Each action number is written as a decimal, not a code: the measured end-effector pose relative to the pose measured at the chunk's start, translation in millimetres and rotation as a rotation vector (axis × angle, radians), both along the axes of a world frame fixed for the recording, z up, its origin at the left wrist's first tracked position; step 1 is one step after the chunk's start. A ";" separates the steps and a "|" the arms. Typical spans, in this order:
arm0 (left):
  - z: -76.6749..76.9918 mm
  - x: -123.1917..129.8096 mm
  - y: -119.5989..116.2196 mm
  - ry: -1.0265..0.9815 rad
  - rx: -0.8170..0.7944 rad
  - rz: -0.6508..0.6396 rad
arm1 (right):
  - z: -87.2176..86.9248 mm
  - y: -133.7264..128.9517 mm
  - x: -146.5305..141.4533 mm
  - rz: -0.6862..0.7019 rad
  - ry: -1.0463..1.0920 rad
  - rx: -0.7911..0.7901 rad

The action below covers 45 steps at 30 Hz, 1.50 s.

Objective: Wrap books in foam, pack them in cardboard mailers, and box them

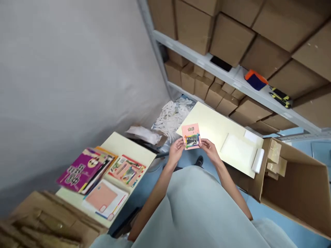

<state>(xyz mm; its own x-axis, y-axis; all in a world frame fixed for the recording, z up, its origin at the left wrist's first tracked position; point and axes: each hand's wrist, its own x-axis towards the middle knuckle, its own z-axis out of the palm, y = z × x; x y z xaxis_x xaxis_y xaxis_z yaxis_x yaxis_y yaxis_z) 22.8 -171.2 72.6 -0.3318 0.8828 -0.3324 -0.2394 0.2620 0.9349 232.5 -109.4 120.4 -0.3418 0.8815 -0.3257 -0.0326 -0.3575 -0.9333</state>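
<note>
Head view: one pink, near-square printed paper piece (191, 128) is held in front of the body, near one corner of a cream, rectangular board table (208, 119); its lower side edges are pinched in the nearly closed fingers of the left hand (176, 151) and right hand (209, 150); judged light, thin, easily creased, best gripped by opposite edges; its small heading cannot be read, nor can the bold pale lettering on a purple, rectangular paper magazine (85, 165)

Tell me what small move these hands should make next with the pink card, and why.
Perhaps lay the pink card flat on the pale table, left of the white paper. The left hand and right hand both grip its lower part, and in this view its upper part already overlaps the tabletop, so it seems a short move.
</note>
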 end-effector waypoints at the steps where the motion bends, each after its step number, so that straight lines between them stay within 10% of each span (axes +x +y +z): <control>1: 4.3 17.0 14.9 0.014 -0.003 -0.048 | 3.2 1.0 18.3 -0.056 0.008 -0.004; 12: 31.2 104.1 109.0 0.030 -0.038 -0.421 | 3.0 10.0 106.3 -0.440 0.057 -0.114; 26: 59.0 73.6 201.3 -0.031 0.043 -0.476 | 41.5 86.3 55.0 -0.645 -0.439 0.209; 36: 109.5 81.5 198.5 0.356 0.444 -0.564 | 68.7 108.7 -7.7 -0.792 -0.313 0.128; 40: 104.3 74.7 205.8 0.391 0.517 -0.644 | 71.4 111.2 14.2 -0.771 -0.279 0.100; 45: 82.2 60.1 226.0 0.300 0.171 -0.435 | 77.3 113.5 42.6 -0.650 -0.173 0.051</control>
